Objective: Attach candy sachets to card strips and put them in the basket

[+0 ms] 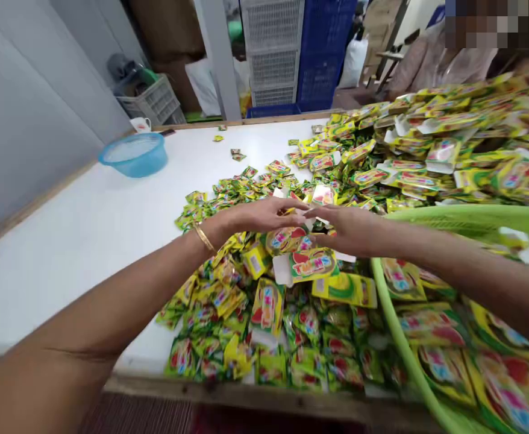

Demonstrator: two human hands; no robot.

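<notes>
My left hand (267, 215), with a gold bangle (205, 237) at the wrist, reaches over a heap of small boxes and sachets. Its fingers are stretched out towards my right hand (350, 229), and the fingertips of both meet or overlap. The right fingers are also extended, thumb apart; no held thing shows clearly in either hand. Just under them lies a yellow-green printed carton (314, 265) with a white flap open. Another carton (268, 307) lies nearer me among green sachets (307, 322). What the palms touch is hidden.
A green basket (384, 295) holding cartons stands at the right, under my right forearm. Behind it rises a large carton pile (472, 138), with a person (445, 60) beyond. A blue basin (134, 155) sits at the white table's (65, 265) far left. Stacked crates (273, 48) stand behind.
</notes>
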